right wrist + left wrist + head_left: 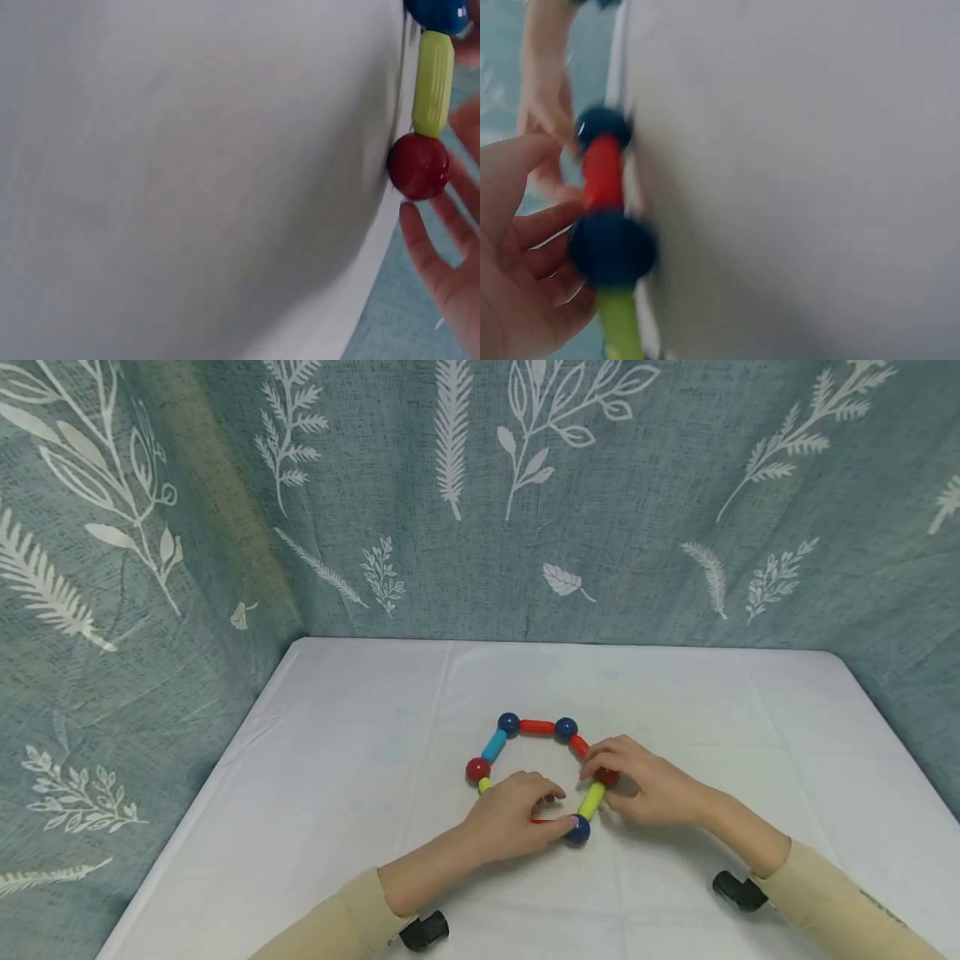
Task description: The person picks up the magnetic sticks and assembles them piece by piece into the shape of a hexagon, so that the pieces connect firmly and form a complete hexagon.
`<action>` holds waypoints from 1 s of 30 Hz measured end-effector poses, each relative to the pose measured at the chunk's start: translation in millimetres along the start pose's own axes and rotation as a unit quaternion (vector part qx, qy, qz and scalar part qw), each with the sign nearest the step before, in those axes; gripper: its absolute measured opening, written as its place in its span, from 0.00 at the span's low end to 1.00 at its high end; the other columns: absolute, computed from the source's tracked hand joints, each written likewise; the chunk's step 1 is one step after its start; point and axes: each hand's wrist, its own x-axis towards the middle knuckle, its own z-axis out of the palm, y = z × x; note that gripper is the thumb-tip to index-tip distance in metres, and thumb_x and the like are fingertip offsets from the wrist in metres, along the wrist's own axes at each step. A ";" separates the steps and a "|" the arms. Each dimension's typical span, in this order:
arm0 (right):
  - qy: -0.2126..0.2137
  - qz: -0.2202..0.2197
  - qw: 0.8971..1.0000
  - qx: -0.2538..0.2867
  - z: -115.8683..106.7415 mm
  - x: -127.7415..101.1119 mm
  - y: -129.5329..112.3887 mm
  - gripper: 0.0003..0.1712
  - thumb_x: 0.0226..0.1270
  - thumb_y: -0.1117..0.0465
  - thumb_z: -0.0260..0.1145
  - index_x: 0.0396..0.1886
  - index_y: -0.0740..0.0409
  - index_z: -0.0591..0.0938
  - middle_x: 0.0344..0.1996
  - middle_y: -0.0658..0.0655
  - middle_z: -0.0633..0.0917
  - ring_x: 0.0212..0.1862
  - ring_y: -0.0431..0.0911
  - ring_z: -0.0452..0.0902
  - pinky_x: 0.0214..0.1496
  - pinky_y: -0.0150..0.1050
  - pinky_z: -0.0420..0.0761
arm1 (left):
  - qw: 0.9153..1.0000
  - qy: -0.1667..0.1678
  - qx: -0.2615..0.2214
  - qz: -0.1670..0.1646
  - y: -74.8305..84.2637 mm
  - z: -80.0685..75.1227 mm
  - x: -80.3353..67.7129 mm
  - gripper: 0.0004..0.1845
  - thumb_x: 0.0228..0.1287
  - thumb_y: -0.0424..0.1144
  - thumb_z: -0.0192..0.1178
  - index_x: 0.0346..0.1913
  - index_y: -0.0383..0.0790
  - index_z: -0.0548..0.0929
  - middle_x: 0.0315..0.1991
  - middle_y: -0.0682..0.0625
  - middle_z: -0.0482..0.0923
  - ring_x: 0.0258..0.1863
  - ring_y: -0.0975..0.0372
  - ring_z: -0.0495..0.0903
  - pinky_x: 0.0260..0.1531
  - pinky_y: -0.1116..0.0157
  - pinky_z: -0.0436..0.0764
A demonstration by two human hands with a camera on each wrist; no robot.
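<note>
A ring of balls joined by short rods (pixel 536 727) lies on the table. My left hand (pixel 517 814) holds its near side, the thumb against the front blue ball (pixel 579 832) and the fingers bent on the inner side. A red rod (pixel 602 174) and another blue ball (pixel 613 251) show beside those fingers in the left wrist view. At the right corner my right hand (pixel 652 785) holds the red ball (pixel 418 166) between fingers and thumb. The yellow-green rod (pixel 433 82) links this red ball to the front blue one.
A white cloth covers the table (pixel 337 718). Behind and to the left hangs a green-blue leaf-patterned curtain (pixel 360 485). Black wrist devices (pixel 424 932) sit below both sleeves. The ring's far side has two blue balls (pixel 508 723), with a red ball (pixel 477 769) at its left.
</note>
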 end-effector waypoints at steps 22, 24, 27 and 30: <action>0.081 0.253 0.964 0.031 3.2 4.1 11.5 0.12 0.65 0.56 0.67 0.39 0.60 0.83 0.28 0.50 0.81 0.24 0.42 0.72 0.25 0.36 0.74 | 0.991 0.060 -0.033 -0.118 -48.3 -24.1 10.9 0.22 0.63 0.41 0.65 0.57 0.34 0.80 0.38 0.48 0.79 0.33 0.60 0.72 0.29 0.67 0.73; 0.080 0.273 0.958 0.043 1.5 3.6 13.3 0.11 0.65 0.56 0.67 0.38 0.60 0.83 0.28 0.51 0.81 0.22 0.42 0.72 0.23 0.36 0.75 | 0.990 0.056 -0.035 -0.121 -47.9 -21.1 14.4 0.22 0.63 0.42 0.65 0.58 0.35 0.80 0.38 0.49 0.79 0.33 0.61 0.72 0.30 0.68 0.73; 0.081 0.290 0.952 0.058 -0.3 3.3 15.2 0.12 0.65 0.56 0.65 0.38 0.61 0.82 0.29 0.53 0.81 0.19 0.42 0.73 0.22 0.37 0.77 | 0.991 0.053 -0.035 -0.121 -47.5 -18.4 18.9 0.23 0.64 0.43 0.65 0.58 0.35 0.80 0.38 0.50 0.78 0.34 0.61 0.72 0.31 0.68 0.73; 0.086 0.295 0.950 0.057 -1.3 3.9 16.7 0.12 0.66 0.56 0.65 0.38 0.62 0.81 0.29 0.54 0.81 0.20 0.42 0.73 0.22 0.38 0.77 | 0.991 0.052 -0.040 -0.116 -47.4 -17.6 22.6 0.23 0.64 0.43 0.65 0.58 0.36 0.79 0.36 0.50 0.78 0.33 0.61 0.72 0.31 0.67 0.73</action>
